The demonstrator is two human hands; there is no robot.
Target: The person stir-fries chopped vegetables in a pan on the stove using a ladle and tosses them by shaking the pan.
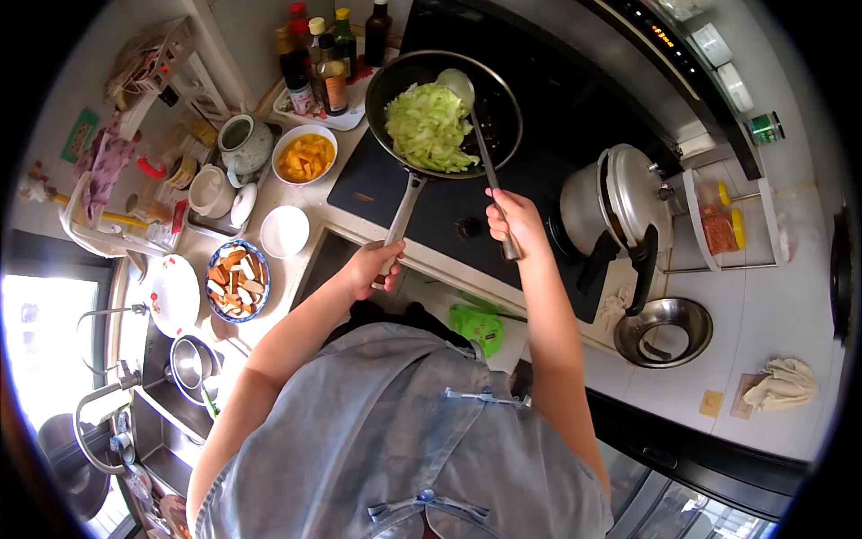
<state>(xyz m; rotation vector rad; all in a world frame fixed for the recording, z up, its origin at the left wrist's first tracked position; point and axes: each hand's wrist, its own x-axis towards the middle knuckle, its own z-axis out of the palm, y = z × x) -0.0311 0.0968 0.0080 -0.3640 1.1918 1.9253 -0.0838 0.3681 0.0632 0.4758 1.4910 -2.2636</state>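
A dark frying pan (505, 148) sits on the black stove, with pale green sliced vegetable (426, 128) heaped in its left half. My left hand (373, 269) is closed round the pan's long handle. In my right hand (516, 222) is the dark handle of a metal ladle (481, 135). The ladle's bowl rests at the upper edge of the vegetable pile, inside the pan. Both hands are in front of my body, to either side of the stove's front edge.
Left of the stove are a bowl of orange pieces (306, 155), a white bowl (285, 232) and a patterned bowl of brown-and-white slices (238, 281). Sauce bottles (332, 81) stand behind. On the right are a pressure cooker (584, 202) and a steel bowl (700, 334). A sink (171, 463) lies lower left.
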